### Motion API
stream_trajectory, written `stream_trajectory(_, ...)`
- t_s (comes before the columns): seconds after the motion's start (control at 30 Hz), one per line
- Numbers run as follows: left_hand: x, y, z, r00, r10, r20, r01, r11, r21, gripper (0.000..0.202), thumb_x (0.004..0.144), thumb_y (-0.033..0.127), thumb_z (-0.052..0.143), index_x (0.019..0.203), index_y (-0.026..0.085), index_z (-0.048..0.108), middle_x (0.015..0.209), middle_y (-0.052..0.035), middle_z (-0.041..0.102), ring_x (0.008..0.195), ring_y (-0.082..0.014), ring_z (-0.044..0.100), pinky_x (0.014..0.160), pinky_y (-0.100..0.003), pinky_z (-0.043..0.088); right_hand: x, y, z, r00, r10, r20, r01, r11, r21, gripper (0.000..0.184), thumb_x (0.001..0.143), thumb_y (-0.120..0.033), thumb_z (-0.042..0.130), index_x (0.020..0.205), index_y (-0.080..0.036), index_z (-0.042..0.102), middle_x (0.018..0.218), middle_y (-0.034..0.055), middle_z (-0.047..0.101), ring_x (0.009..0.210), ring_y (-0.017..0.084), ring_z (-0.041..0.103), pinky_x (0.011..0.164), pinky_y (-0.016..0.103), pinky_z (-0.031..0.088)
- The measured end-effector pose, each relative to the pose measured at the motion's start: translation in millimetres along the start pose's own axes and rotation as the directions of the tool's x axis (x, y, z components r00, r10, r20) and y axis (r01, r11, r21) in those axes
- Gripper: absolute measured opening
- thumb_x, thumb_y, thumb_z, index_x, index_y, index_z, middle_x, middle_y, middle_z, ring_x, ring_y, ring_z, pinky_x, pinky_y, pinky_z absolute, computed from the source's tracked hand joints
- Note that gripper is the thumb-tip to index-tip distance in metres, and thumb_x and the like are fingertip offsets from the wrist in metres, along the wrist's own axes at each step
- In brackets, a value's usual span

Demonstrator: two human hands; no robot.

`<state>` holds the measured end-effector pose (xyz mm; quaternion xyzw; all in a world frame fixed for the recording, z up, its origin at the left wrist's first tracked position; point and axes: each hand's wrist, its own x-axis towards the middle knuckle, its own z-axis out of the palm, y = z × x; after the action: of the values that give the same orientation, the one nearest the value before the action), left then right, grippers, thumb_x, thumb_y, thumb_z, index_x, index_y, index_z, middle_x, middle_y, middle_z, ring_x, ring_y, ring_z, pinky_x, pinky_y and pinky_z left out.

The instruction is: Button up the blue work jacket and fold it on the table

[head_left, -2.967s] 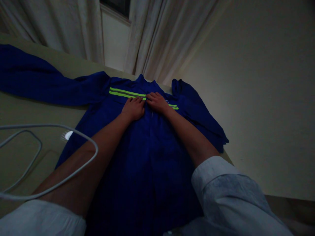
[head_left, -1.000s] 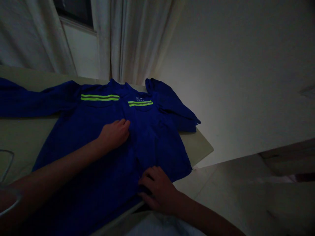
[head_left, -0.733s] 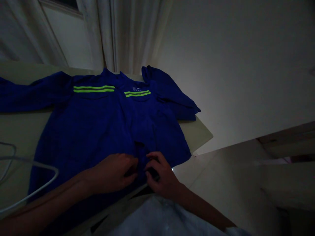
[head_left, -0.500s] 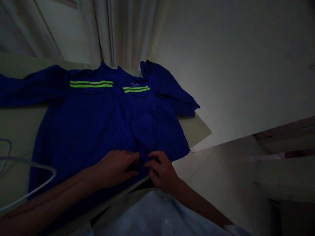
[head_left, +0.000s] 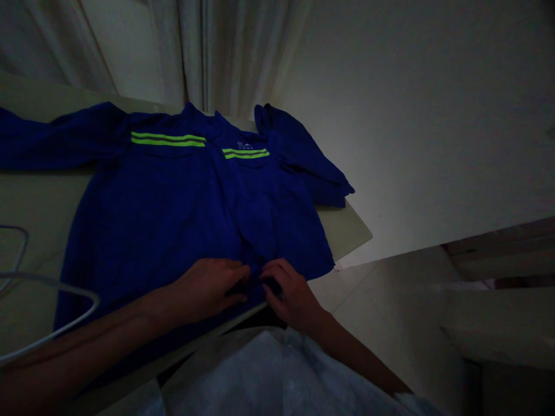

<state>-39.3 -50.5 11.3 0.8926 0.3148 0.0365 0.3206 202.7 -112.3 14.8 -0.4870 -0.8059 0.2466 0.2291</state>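
Observation:
A blue work jacket [head_left: 160,214] lies spread front-up, with bright yellow-green stripes across the chest and a small pale logo on one side. Its front opening runs down the middle towards my hands. At the lower end of that opening, my left hand [head_left: 214,289] has its fingers bent and closed on the fabric from the left. Facing it, my right hand [head_left: 288,292] curls finger and thumb on the jacket's front edge. A small gap separates the two hands. The exact bit of cloth between the fingertips is too dark to make out.
The pale table [head_left: 347,231] under the jacket ends in a corner at the right. A white cable [head_left: 82,294] loops at the left, near my left forearm. Curtains [head_left: 234,58] hang behind, beside a plain wall [head_left: 411,115]. Tiled floor [head_left: 368,306] shows at the lower right.
The view has shifted slightly, so the jacket appears a little further right and its upper part higher. Both hands stay at the lower front opening with almost the same finger pose.

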Motion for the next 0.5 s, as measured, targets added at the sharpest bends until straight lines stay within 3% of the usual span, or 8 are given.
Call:
stream_trajectory(0.13, -0.4, -1.8, 2.2, 0.999, 0.032, 0.018, -0.031, 0.999, -0.044, 0.01, 0.094, 0.025, 0.068, 0.103, 0.028, 0.065, 0.108, -0.0003, 0.072, 0.098, -0.0234, 0.07, 0.077, -0.035, 0.049, -6.2, 3.5, -3.5, 0.997, 0.027, -0.068, -0.025, 0.999, 0.029, 0.028, 0.094, -0.014, 0.067, 0.117, -0.028, 0.065, 0.133, 0.0099, 0.061, 0.126, 0.024, 0.062, 0.105, 0.042, 0.055)
stream_trajectory(0.23, -1.2, -3.5, 4.2, 0.998, 0.055, 0.001, -0.055, 0.997, -0.053, 0.012, 0.093, 0.022, 0.068, 0.103, 0.029, 0.068, 0.106, 0.0009, 0.071, 0.096, -0.0213, 0.07, 0.075, -0.032, 0.048, -8.9, 4.9, -5.0, 0.997, 0.001, -0.081, -0.002, 1.0, -0.016, 0.015, 0.097, -0.016, 0.066, 0.107, -0.027, 0.068, 0.13, 0.01, 0.062, 0.12, 0.024, 0.064, 0.098, 0.041, 0.056)
stream_trajectory(0.4, -2.9, -0.1, 6.9, 0.994, 0.104, -0.037, -0.102, 0.994, 0.04, 0.012, 0.097, 0.019, 0.062, 0.095, 0.027, 0.071, 0.099, 0.0005, 0.071, 0.091, -0.0193, 0.069, 0.072, -0.03, 0.046, -7.8, -1.4, -2.7, 0.995, -0.093, 0.031, 0.098, 0.941, -0.323, 0.029, 0.094, -0.006, 0.058, 0.117, -0.02, 0.069, 0.107, 0.0101, 0.067, 0.098, 0.025, 0.06, 0.085, 0.041, 0.051)
stream_trajectory(0.5, -3.6, 1.2, 8.7, 0.994, 0.106, -0.041, -0.101, 0.99, 0.099, 0.016, 0.099, 0.018, 0.06, 0.091, 0.025, 0.073, 0.096, -0.0006, 0.071, 0.086, -0.0189, 0.069, 0.069, -0.03, 0.045, -5.8, -5.3, 1.1, 0.988, -0.106, 0.109, 0.145, 0.877, -0.458, 0.039, 0.091, -0.005, 0.059, 0.125, -0.022, 0.068, 0.114, 0.0113, 0.066, 0.097, 0.025, 0.058, 0.082, 0.039, 0.046)
